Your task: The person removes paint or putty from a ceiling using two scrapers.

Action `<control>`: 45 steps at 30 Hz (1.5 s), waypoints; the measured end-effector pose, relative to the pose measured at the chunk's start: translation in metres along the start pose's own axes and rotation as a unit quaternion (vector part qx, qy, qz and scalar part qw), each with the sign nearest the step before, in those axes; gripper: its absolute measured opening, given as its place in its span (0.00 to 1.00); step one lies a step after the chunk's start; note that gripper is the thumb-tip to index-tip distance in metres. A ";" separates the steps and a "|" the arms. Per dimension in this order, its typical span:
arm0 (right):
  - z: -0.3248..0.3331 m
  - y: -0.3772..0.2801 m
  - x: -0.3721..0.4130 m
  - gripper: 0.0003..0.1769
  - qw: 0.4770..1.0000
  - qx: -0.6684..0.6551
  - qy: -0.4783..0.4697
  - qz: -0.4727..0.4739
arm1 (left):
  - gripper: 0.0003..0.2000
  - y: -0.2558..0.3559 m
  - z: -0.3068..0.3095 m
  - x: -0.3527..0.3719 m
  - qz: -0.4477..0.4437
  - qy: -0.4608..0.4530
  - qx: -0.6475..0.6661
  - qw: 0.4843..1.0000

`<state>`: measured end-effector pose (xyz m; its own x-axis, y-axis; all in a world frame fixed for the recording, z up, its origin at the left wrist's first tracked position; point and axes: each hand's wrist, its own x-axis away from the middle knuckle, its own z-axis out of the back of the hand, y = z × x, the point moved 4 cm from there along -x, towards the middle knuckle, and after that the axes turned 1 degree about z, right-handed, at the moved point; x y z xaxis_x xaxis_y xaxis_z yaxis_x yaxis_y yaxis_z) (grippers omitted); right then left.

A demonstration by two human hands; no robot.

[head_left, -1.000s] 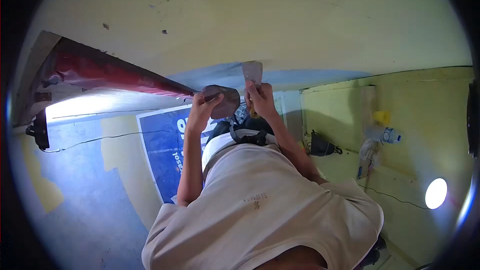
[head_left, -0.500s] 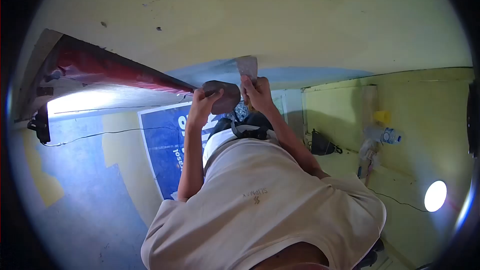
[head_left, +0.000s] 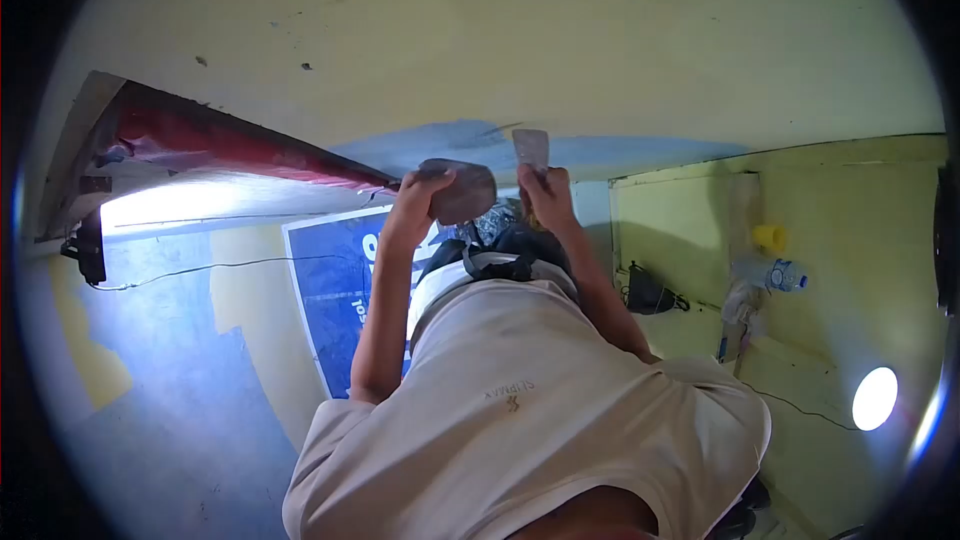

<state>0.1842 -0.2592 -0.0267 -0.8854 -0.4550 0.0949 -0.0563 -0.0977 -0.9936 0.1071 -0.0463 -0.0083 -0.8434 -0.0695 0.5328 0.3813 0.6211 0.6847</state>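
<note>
My right hand (head_left: 547, 196) is closed round the handle of a putty knife (head_left: 532, 147), its broad greyish blade pointing up at the wall. Behind the blade runs a blue patch (head_left: 440, 142) on the pale yellow wall (head_left: 560, 50), with a dark streak just left of the blade. To the left, my left hand (head_left: 420, 208) grips a flat, rounded grey-brown piece (head_left: 465, 192) by its left side. It sits lower than the blade and apart from it.
A red-covered ledge (head_left: 220, 138) slants down on the left, above a bright lamp glow. Behind my left arm is a blue printed banner (head_left: 330, 290). At right are a yellow cup (head_left: 769, 237), a plastic bottle (head_left: 785, 276), a black bag (head_left: 652, 292) and a round light (head_left: 875, 399).
My right hand and the putty knife have moved right and slightly down. The left hand with the grey-brown piece has shifted a little right, and the gap between the hands is wider.
</note>
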 end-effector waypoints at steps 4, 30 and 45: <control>0.029 0.021 0.017 0.25 0.997 -0.074 0.017 -0.020 | 0.14 0.029 -0.029 -0.003 0.000 -0.011 0.130 0.992; 0.010 0.140 -0.016 0.22 0.988 0.038 0.115 0.099 | 0.12 -0.008 -0.012 0.036 -0.041 0.040 -0.224 0.973; 0.011 0.152 -0.022 0.22 0.991 0.034 0.115 0.056 | 0.12 -0.007 0.004 0.024 -0.054 0.034 -0.281 0.957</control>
<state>0.2002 -0.2741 -0.1793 -0.9666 -0.2532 -0.0401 0.0726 -0.1202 -0.9901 0.0824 -0.0491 -0.0024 -0.8697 -0.1722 0.4626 0.4538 0.0900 0.8866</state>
